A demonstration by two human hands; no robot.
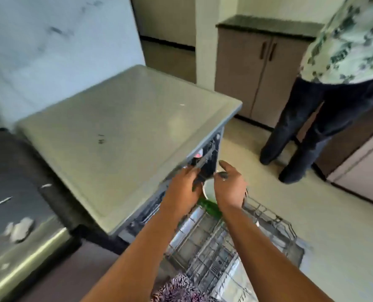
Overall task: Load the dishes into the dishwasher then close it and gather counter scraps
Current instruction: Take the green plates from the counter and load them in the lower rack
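While the dishwasher (137, 127) stands open, left hand (182, 190) and right hand (230, 188) together grip a white bowl (208, 189) over the pulled-out wire rack (235, 247); a green item (210, 208) lies just beneath.

Dishwasher (124, 131) open — rack (235, 243) out

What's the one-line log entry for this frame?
phase: loading | left hand: at upper rack, grip unclear | right hand: over white bowl | lower rack: out | bystander: right
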